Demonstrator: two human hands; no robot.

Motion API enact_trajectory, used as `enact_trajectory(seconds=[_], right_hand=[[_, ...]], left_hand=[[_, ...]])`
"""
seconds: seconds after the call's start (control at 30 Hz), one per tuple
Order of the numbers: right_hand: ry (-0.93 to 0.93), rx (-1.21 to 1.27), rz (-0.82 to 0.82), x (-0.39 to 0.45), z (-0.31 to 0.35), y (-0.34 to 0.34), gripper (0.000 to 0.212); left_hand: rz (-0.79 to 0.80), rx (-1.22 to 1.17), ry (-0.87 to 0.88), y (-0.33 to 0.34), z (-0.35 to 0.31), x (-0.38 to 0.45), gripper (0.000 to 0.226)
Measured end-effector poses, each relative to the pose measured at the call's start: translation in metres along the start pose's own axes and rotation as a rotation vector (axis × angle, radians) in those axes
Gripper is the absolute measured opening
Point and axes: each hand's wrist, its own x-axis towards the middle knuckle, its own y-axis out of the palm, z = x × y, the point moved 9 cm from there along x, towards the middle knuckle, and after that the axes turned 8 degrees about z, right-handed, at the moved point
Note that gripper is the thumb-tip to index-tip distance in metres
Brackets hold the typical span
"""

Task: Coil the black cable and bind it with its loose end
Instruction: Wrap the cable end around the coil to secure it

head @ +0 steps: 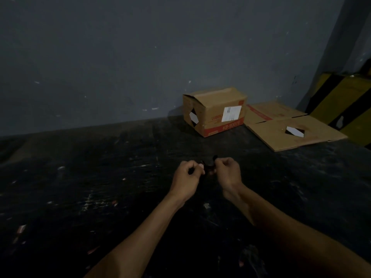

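1. Both hands were raised over a dark, scuffed floor (100, 197), forearms reaching in from the bottom edge of the view.
2. The left hand (187, 177) was curled into a loose fist, fingers folded inward and closed on 1 end of the black cable (208, 168).
3. The right hand (227, 173) was likewise curled, fingers closed on the cable's other side; a short dark stub showed just above its knuckles.
4. The black cable was visible only as a short sagging span between the 2 hands, held clear of the floor. In the dim light it could not be told whether it was coiled, nor how many turns it had.
5. The 2 hands were near each other but not touching, with the cable bridging the gap.
6. A cardboard box (214, 111) with red print and a white label stood beyond the hands, against a grey wall (120, 57).
7. A flattened cardboard sheet (285, 127) lay just right of the box, touching or nearly touching it.
8. A yellow-and-black striped object (341, 101) stood at the far right, partly cut off by the frame edge; its nature could not be determined.
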Motion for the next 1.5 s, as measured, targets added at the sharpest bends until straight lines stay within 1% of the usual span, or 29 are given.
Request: enact_trajectory(seconds=[0.03,0.17,0.23,0.3,0.37,0.4,0.53,0.67,0.77,0.87,0.97,1.03,1.1,1.17,1.23,1.3,1.4,1.5], right_hand=[[0.042,0.037,0.069,0.001,-0.001,0.004,0.012],[0.141,0.242,0.381,-0.006,-0.001,0.026,0.035],[0.156,0.271,0.451,-0.011,-0.003,0.032,0.035],[0.138,0.298,0.425,-0.010,-0.004,0.030,0.030],[0.114,0.293,0.360,-0.008,-0.006,0.025,0.019],[0.111,0.279,0.326,-0.008,-0.008,0.022,0.016],[0.125,0.181,0.214,-0.006,-0.022,0.010,0.015],[0.168,0.157,0.153,-0.006,-0.038,0.011,0.018],[0.255,0.264,0.113,-0.005,-0.049,0.016,0.018],[0.300,0.415,0.136,-0.004,-0.050,0.024,0.019],[0.324,0.519,0.144,-0.005,-0.050,0.032,0.032],[0.320,0.598,0.150,-0.006,-0.049,0.038,0.030],[0.313,0.646,0.160,-0.007,-0.047,0.041,0.019],[0.317,0.668,0.151,-0.007,-0.046,0.042,0.020],[0.319,0.636,0.149,-0.009,-0.045,0.041,0.031],[0.290,0.555,0.156,-0.011,-0.041,0.039,0.035],[0.189,0.443,0.133,-0.014,-0.034,0.034,0.026],[0.032,0.138,0.130,-0.018,-0.024,0.029,0.025]], left_hand=[[0.015,-0.007,-0.008,0.000,0.003,-0.001,0.030],[0.034,-0.104,-0.039,-0.008,0.013,0.002,0.032],[0.053,-0.167,-0.052,-0.009,0.014,0.004,0.033],[0.069,-0.218,-0.058,-0.008,0.015,0.006,0.030],[0.058,-0.234,-0.052,-0.009,0.016,0.008,0.025],[0.047,-0.227,-0.043,-0.010,0.016,0.009,0.027],[0.033,-0.220,0.014,-0.012,0.016,0.010,0.039],[0.005,-0.211,0.050,-0.011,0.013,0.013,0.029],[0.027,-0.137,0.074,-0.008,0.007,0.011,0.027],[0.025,-0.046,0.115,-0.004,0.004,0.007,0.024],[-0.021,-0.002,0.125,-0.005,0.007,0.003,0.024],[-0.047,-0.015,0.118,-0.006,0.009,0.001,0.025],[-0.053,-0.064,0.105,-0.004,0.011,0.000,0.024],[-0.037,-0.136,0.069,-0.002,0.012,-0.001,0.025],[-0.024,-0.207,0.031,0.000,0.015,-0.002,0.028],[-0.038,-0.250,0.009,-0.001,0.018,-0.001,0.029],[-0.110,-0.253,0.028,-0.009,0.018,0.000,0.032],[-0.193,-0.285,0.020,-0.017,0.022,0.001,0.038]])
